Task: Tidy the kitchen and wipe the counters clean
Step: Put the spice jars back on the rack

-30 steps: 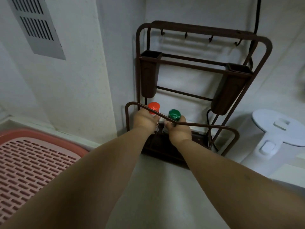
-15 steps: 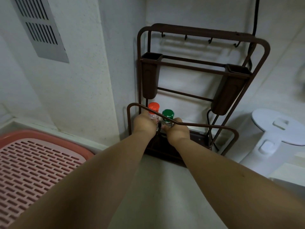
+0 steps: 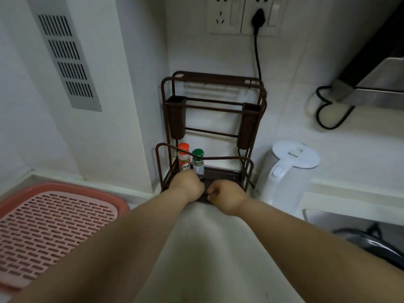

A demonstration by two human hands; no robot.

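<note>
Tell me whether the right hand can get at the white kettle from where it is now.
Probably yes. The right hand sits at the front of the brown rack, and the white kettle stands just to its right on the counter. Nothing visible lies between them, and the kettle's handle side faces the hand.

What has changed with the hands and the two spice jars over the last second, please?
Both hands have let go of the jars and drawn back to the rack's front edge: the left hand and right hand now sit curled and empty-looking. The red-capped jar and green-capped jar stay upright, side by side in the rack. The kettle is unmoved.
</note>
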